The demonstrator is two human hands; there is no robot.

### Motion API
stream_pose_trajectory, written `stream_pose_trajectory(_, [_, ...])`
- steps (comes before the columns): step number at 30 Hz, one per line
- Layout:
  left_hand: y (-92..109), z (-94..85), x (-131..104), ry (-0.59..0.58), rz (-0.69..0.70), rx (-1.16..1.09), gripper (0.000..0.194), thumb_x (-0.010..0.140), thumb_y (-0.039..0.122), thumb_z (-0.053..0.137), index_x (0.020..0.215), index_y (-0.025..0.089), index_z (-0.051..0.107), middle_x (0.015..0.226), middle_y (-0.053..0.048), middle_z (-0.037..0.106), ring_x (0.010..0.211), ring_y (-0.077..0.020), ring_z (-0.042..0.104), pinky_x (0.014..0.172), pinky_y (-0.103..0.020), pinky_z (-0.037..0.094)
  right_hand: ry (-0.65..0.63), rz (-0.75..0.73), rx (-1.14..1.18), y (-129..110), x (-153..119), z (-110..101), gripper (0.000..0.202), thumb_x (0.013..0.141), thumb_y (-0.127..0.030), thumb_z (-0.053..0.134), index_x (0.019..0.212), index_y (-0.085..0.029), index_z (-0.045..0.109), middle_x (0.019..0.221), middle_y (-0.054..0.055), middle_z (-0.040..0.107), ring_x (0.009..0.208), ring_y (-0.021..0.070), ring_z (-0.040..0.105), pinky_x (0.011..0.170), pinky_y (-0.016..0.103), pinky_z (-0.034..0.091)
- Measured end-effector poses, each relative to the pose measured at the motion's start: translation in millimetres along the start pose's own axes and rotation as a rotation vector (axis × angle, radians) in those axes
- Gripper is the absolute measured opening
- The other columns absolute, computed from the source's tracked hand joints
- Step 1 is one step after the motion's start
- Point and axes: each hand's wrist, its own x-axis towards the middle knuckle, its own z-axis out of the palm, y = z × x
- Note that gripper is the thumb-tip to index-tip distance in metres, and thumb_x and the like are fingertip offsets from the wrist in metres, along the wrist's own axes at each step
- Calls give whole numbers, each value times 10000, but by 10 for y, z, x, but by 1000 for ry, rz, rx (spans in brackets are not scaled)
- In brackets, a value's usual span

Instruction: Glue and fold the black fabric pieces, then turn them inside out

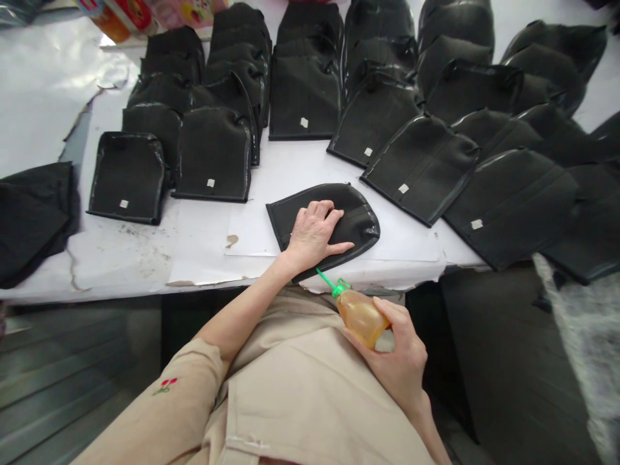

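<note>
Left fingers [332, 218]: spreading moderately, thumb standing apart from the index finger, the others bending slightly; pressing down on top rather than pinching. Right fingers [393, 312]: wrapping round a squeeze bottle, with the thumb bearing on the side nearer the body.

Left hand [310, 236] is resting on a black piece [352, 213], which is lying flat near the front edge of the tabletop [194, 242], its rounded end pointing right and its straight end left. Right hand [402, 361] is holding the squeeze bottle [361, 316] tilted, just in front of the tabletop; amber-coloured contents are showing through the wall. Its green nozzle [327, 279] is pointing up and left, the tip sitting at the near edge of the black piece; cannot tell whether it is touching.

A white sheet [411, 248] is lying beneath the piece. Farther out, similar black pieces [305, 97] are overlapping in rows across the back and right; several are bearing small pale squares [403, 188]. Black material [33, 219] is lying folded at far left. Colourful packages [140, 14] are standing at upper left. Beige clothing [290, 387] is covering the person's lap and left upper arm.
</note>
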Motion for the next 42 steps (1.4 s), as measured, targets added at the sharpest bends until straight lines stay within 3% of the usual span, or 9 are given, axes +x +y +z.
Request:
stream_pose_trajectory(17, [-31,-11,46,-19,-2,-27,647,785,591,749,1253,172,595,1333,-170,541,1212,-347,491,959,-442,406,-129,-62,97,-38,85,164,574,806,-405,820,1280,-229,547,1110,92,681,1010,256,686,851,364,603])
stream_pose_trajectory(19, [-33,-10,46,-17,2,-33,643,782,589,753,1247,173,599,1327,-169,544,1208,-348,495,959,-445,410,-156,37,156,-35,86,163,582,776,-406,844,1260,-243,565,1118,80,679,1003,253,683,845,361,599])
stream_pose_trajectory(25, [-142,1,68,2,42,-130,620,785,572,760,1228,164,613,1301,-158,557,1188,-334,512,981,-453,436,-267,642,628,38,83,86,574,674,-451,886,1142,-245,624,1054,45,696,905,236,693,745,311,593])
stream_pose_trajectory(27, [-223,-24,66,13,83,-247,519,837,522,726,1204,168,628,1274,-144,572,1167,-304,534,992,-434,452,-222,742,836,121,61,59,611,675,-539,849,1145,-233,607,1017,58,696,777,221,685,605,289,569])
stream_pose_trajectory(30, [-340,-127,-17,60,122,-476,331,923,402,643,1178,192,639,1241,-117,591,1156,-242,569,984,-371,478,-96,754,1019,311,36,5,637,779,-718,652,1175,-225,579,1009,94,686,600,188,624,424,267,459])
stream_pose_trajectory(32, [-400,-223,-152,129,58,-504,270,945,343,610,1173,200,637,1201,-105,606,1140,-224,587,972,-347,480,83,728,1049,458,58,-52,610,818,-760,565,1138,-242,594,1004,91,685,677,220,656,443,277,472])
stream_pose_trajectory(35, [-484,-343,-438,231,-213,-322,229,938,316,615,1129,191,629,1069,-87,644,992,-230,635,886,-343,484,320,739,1103,648,189,-166,638,764,-787,599,1095,-242,637,988,84,680,778,246,671,475,281,489])
stream_pose_trajectory(39, [-578,-384,-750,153,-635,-197,262,903,454,656,982,209,611,724,-22,640,692,-240,642,677,-315,436,431,656,1125,767,518,-280,648,683,-740,722,1088,-235,676,973,82,666,746,231,635,456,261,443])
stream_pose_trajectory(42, [-573,-361,-788,82,-721,-272,271,884,486,663,828,231,593,678,-22,636,700,-243,651,677,-303,409,435,598,1121,782,814,-262,667,603,-690,809,1066,-222,704,965,91,663,736,222,609,434,245,407])
